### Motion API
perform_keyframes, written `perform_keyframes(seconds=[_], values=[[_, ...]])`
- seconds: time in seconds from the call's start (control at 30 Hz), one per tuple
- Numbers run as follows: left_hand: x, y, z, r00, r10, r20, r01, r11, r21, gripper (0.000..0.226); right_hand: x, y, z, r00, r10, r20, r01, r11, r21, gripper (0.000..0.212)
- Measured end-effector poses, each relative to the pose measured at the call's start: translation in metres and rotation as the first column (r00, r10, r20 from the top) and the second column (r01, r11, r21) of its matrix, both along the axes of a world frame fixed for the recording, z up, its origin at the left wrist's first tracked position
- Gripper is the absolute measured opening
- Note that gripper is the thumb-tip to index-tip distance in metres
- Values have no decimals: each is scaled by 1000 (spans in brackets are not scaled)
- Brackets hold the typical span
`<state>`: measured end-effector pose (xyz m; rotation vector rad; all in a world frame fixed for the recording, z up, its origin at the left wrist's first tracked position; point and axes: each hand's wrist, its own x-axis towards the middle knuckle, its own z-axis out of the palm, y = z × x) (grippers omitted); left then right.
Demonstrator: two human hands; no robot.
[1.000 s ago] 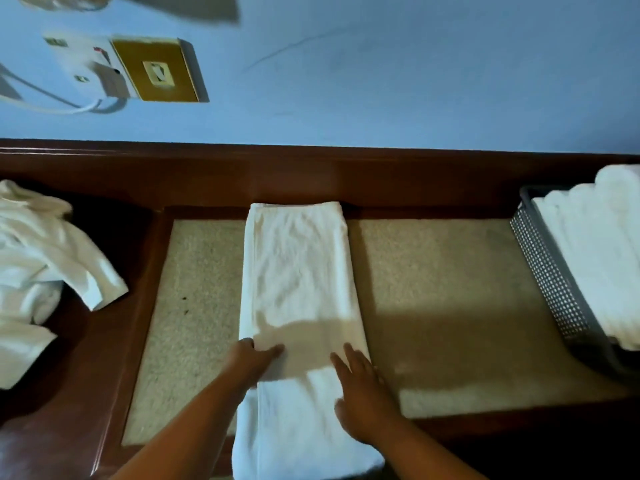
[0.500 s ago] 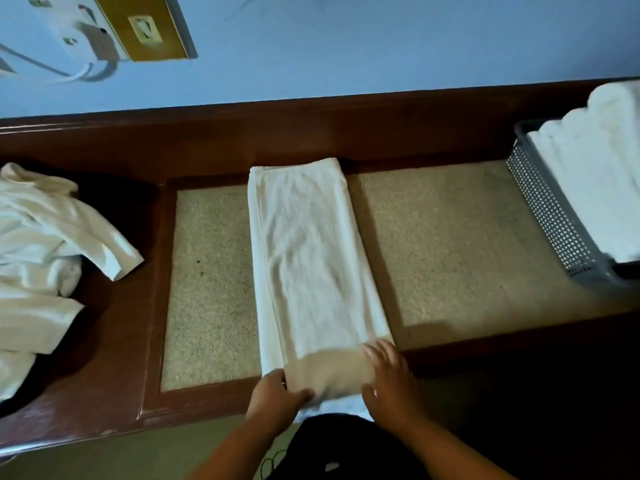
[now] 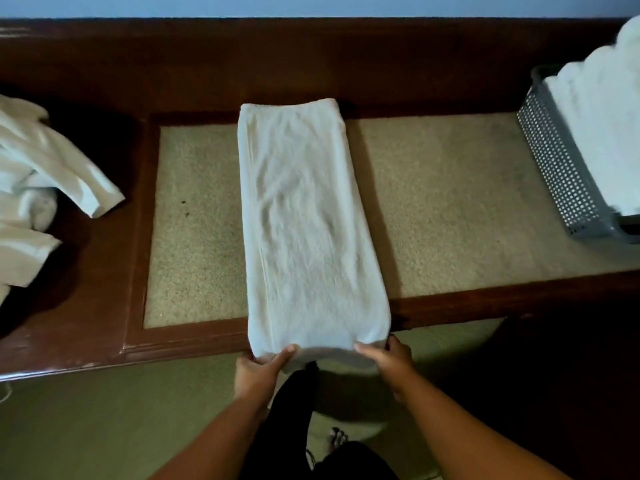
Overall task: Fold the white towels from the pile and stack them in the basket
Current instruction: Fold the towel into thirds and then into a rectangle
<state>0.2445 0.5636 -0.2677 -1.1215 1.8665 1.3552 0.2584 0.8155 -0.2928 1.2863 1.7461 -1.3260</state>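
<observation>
Towel [image 3: 308,220], nubbly oblong, pinched: left hand [image 3: 258,373], right hand [image 3: 390,365].

Long white towel [image 3: 304,216] folded into a narrow strip, lying flat across the table [image 3: 450,202] from back rail to front edge, near end hanging just over the edge. Pile [image 3: 38,188] of crumpled unfolded white towels at far left, well apart. Grey perforated basket [image 3: 557,168] at far right, filled above the rim with folded towels [image 3: 602,126].
</observation>
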Motion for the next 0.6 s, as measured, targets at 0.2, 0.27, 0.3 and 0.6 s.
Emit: perform_keyframes(seconds=[0.2, 0.27, 0.3, 0.6], values=[[47, -16, -2, 979, -200, -40, 200, 980, 1, 70, 22, 5, 27, 978, 33, -206, -37, 999, -14, 34], [62, -15, 4, 978, -190, -81, 192, 981, 17, 64, 34, 6, 41, 969, 19, -247, -30, 999, -38, 35], [66, -13, 6, 977, -186, -104, 187, 982, 1, 57, 39, 8, 46, 965, 11, -263, -20, 999, -31, 36], [101, -8, 41, 934, 108, -340, -39, 979, 202, 27, 65, 7, 107, 908, 193, -373, -181, 981, 66, 34]])
